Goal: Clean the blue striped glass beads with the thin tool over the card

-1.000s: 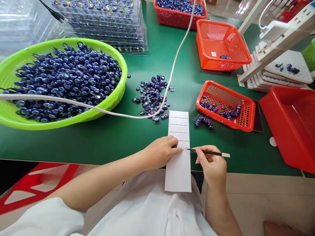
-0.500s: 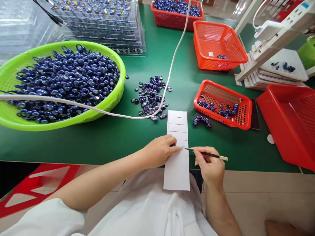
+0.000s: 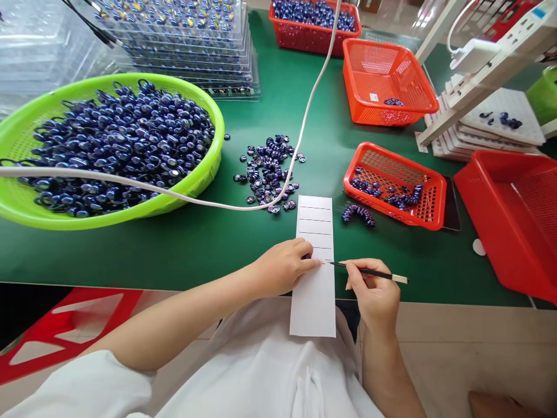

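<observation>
A white paper strip (image 3: 314, 307) with several dark cross lines lies at the front edge of the green table, its lower end over the edge. My left hand (image 3: 285, 267) rests on the strip, its index finger pointing right; its other fingers are curled around a dark bead (image 3: 306, 256), partly hidden. From the right, my right hand (image 3: 375, 290) grips a thin black brush-like tool (image 3: 369, 271) with a pale end. The tool's tip is over the strip, just right of my left fingertip. Loose dark beads (image 3: 270, 168) lie beyond the strip.
A green basket (image 3: 220, 136) heaped with dark looped pieces stands left. Red baskets (image 3: 439, 203) stand right, beside a curved row of beads (image 3: 357, 214). A white cable (image 3: 304, 110) crosses above the table. Clear trays (image 3: 191, 58) are stacked at the back left.
My right hand has shifted slightly right with the tool, and its tip has drawn a little away from my left fingertip. My left hand keeps nearly the same place on the strip.
</observation>
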{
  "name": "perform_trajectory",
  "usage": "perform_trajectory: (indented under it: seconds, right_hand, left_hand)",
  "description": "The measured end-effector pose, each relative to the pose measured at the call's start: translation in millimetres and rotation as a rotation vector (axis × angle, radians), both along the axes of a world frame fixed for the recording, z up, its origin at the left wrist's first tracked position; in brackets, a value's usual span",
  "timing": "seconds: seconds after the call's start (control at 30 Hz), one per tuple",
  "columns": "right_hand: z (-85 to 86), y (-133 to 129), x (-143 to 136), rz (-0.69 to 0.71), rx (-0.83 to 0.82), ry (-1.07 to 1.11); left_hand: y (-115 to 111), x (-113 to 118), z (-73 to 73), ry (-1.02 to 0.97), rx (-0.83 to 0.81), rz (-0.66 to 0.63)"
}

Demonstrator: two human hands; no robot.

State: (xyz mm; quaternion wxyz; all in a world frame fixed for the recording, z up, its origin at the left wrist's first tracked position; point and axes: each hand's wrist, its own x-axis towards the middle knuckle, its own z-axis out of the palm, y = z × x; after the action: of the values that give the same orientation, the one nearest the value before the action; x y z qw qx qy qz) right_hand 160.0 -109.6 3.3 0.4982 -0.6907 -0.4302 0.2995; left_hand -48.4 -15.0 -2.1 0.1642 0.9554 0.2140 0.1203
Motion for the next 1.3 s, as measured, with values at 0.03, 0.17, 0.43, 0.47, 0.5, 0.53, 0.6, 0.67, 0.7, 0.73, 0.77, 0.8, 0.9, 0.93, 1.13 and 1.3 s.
perform_trajectory:
  seconds: [0.03, 0.17, 0.43, 0.47, 0.5, 0.53, 0.6, 0.67, 0.7, 0.73, 0.77, 0.8, 0.9, 0.93, 1.13, 1.3]
  right_hand:
    - [-1.5, 0.2, 0.1, -0.002, -0.008, -0.003]
    - [-5.5, 0.6, -0.1, 0.008, -0.025, -0.008]
    - [-1.8, -1.4, -0.8, 0.009, 0.015, 0.058]
    - [-2.2, -1.3, -0.6, -0.004, 0.040, 0.103]
    - [-2.8, -1.2, -0.5, -0.019, 0.067, 0.149]
    - [-3.6, -1.0, -0.4, -0.038, 0.093, 0.187]
    - [-5.0, -0.6, -0.6, -0.072, 0.120, 0.229]
    - [-5.3, -0.7, -0.6, -0.097, 0.139, 0.248]
    - [-5.1, -0.7, -0.2, -0.111, 0.155, 0.253]
    - [-4.5, -0.7, 0.4, -0.125, 0.175, 0.257]
    - [-3.7, -0.5, 1.3, -0.139, 0.198, 0.262]
    - [-2.9, 0.0, 2.2, -0.155, 0.224, 0.269]
    - [-0.7, 3.9, 4.8, -0.235, 0.305, 0.287]
    - [-0.6, 5.7, 5.3, -0.266, 0.329, 0.291]
    - [-7.1, 13.5, 6.5, -0.338, 0.401, 0.327]
    - [-10.1, 12.4, 6.6, -0.299, 0.400, 0.308]
  left_hand:
    - [0.1, 0.1, 0.0, 0.002, -0.001, -0.001]
    - [0.0, 0.7, 1.6, 0.001, -0.002, -0.005]
    - [1.1, 0.7, 4.1, 0.040, -0.001, -0.021]
    - [0.9, 0.6, 3.6, 0.039, -0.003, -0.022]
    - [0.4, 0.6, 2.9, 0.033, -0.006, -0.020]
    - [-0.4, 0.7, 2.0, 0.017, -0.012, -0.008]
    - [-2.3, 1.2, 0.0, -0.043, -0.042, 0.049]
    - [-3.6, 2.5, -0.9, -0.128, -0.098, 0.149]
    - [-3.5, 3.5, -0.4, -0.167, -0.134, 0.202]
    - [-2.8, 5.0, 1.0, -0.196, -0.172, 0.248]
    - [-1.4, 7.0, 3.3, -0.213, -0.209, 0.283]
    - [0.8, 9.8, 6.2, -0.221, -0.243, 0.307]
    - [10.8, 22.5, 15.9, -0.227, -0.329, 0.317]
    - [14.5, 27.9, 18.1, -0.233, -0.356, 0.310]
    - [24.6, 55.6, 12.7, -0.288, -0.530, 0.332]
    - [23.6, 57.0, 7.7, -0.358, -0.591, 0.331]
